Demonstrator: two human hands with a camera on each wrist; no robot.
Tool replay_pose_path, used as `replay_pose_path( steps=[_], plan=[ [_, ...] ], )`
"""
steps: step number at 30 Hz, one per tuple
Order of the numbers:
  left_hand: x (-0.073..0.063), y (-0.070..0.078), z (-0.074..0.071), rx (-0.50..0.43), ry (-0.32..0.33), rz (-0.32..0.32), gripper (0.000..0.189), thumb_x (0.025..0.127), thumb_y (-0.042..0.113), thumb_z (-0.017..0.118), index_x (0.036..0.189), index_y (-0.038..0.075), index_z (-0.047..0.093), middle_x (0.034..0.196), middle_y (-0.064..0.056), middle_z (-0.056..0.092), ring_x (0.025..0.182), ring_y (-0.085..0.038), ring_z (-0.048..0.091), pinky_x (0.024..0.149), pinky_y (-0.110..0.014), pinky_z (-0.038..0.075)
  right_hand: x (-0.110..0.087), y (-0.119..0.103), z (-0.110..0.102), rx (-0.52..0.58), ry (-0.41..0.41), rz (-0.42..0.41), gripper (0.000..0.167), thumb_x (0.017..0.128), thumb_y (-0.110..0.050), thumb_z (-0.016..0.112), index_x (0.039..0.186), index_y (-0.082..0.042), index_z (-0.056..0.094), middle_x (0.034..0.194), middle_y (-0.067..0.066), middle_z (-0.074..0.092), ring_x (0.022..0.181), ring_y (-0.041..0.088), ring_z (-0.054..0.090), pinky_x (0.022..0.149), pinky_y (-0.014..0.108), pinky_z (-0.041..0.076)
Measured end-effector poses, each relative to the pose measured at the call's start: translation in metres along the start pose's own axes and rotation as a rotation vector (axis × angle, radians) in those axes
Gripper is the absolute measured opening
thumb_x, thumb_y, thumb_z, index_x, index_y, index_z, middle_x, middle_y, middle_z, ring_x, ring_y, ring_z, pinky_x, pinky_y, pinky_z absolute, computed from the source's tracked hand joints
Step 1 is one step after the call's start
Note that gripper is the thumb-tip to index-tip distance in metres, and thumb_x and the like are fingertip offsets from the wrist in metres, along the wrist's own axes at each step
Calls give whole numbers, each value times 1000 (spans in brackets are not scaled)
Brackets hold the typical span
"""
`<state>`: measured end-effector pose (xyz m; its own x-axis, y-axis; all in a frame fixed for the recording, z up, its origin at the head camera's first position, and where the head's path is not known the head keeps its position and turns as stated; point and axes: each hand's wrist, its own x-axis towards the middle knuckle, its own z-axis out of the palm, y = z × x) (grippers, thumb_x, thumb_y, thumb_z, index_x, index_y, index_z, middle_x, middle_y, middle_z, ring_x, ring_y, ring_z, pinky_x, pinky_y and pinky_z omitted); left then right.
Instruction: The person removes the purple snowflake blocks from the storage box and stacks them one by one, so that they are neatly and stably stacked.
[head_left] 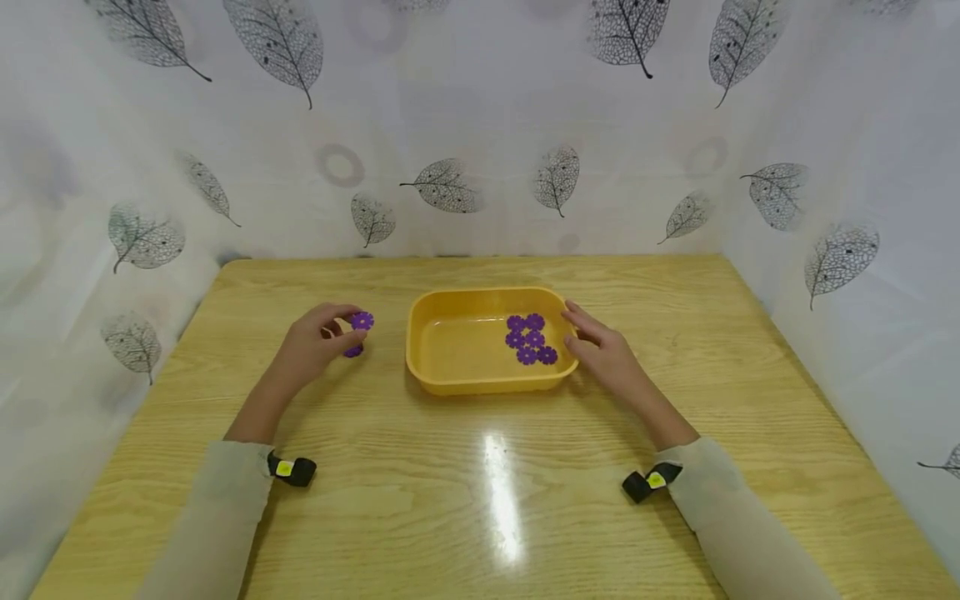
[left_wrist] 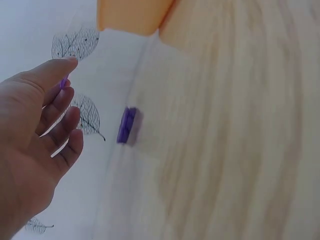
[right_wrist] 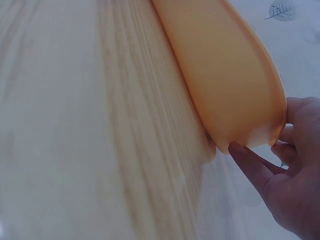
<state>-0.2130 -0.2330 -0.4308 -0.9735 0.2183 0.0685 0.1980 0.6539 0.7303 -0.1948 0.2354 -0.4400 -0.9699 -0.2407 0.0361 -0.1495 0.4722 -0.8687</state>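
Fingers of the left hand (head_left: 309,335) pinch one purple snowflake disc (head_left: 363,320), left of the yellow tray (head_left: 487,387); right hand (head_left: 609,354), thumb and fingers parted, touches the tray's end. I judge: single-disc pickup; next move likely needs a steady pinch clearing the rim. Disc thin, round, notch-edged.

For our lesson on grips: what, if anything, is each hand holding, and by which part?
The left hand pinches a purple flower-shaped disc at its edge; the right hand touches a yellow rectangular plastic tray at its right end, without clear grip.
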Motion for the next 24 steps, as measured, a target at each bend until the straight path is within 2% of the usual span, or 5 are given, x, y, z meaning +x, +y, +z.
replay_pose_path(
  steps=[4, 10, 19, 24],
  plan=[
    [-6, -12, -8, 44, -33, -48, 54, 98, 48, 62, 140, 14, 58, 125, -9, 59, 99, -25, 54, 72, -35, 48, 0, -1, 0, 5, -9, -1, 53, 104, -28, 56, 153, -12, 44, 166, -6, 27, 154, 23, 24, 119, 47, 32],
    [-10, -22, -14, 46, -103, -91, 58, 98, 47, 62, 143, 10, 55, 131, -15, 57, 108, -31, 55, 76, -36, 49, 0, -2, -1, -14, 0, 2, 53, 104, -29, 56, 153, -12, 45, 166, -6, 28, 154, 23, 25, 118, 48, 33],
    [-8, -30, -13, 58, -167, -107, 64, 99, 47, 62, 144, 4, 52, 137, -21, 54, 117, -38, 55, 94, -54, 48, 0, -4, 0, -27, 1, 11, 53, 104, -30, 55, 153, -14, 44, 165, -8, 27, 153, 23, 27, 117, 48, 35],
    [-6, -32, -11, 76, -176, -92, 59, 99, 42, 63, 142, 2, 55, 137, -23, 54, 118, -38, 55, 100, -57, 45, 0, -2, 1, -26, -8, 14, 52, 104, -30, 55, 153, -16, 44, 165, -11, 26, 153, 22, 26, 118, 48, 34]
  ],
)
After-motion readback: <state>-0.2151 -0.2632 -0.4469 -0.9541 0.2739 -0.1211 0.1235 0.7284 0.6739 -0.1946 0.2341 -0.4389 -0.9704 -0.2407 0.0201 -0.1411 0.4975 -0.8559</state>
